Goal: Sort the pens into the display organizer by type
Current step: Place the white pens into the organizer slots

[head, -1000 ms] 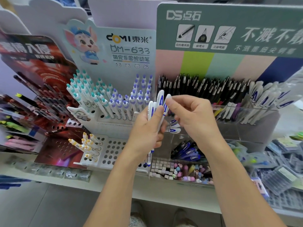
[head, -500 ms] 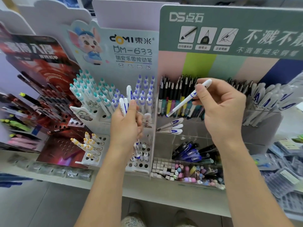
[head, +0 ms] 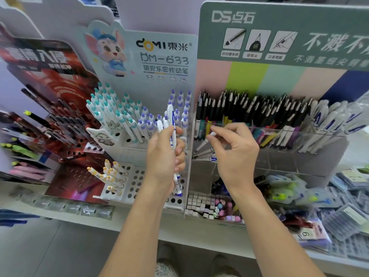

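I am seeing the left hand (head: pixel 165 156) curling its fingers round a bundle of white-and-blue pens (head: pixel 171 124), holding them upright before the DOMI perforated rack (head: pixel 137 184). The right hand (head: pixel 233 152) is pinching the white end of a single pen (head: pixel 212 134) between thumb and forefinger, just above the clear acrylic organizer (head: pixel 279 156), its front edge close under the wrist. More white-and-blue pens are lying in that compartment. Both displays are sitting on a pale shelf (head: pixel 139 222).

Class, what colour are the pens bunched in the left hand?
White with blue markings: pens, left hand, head view.
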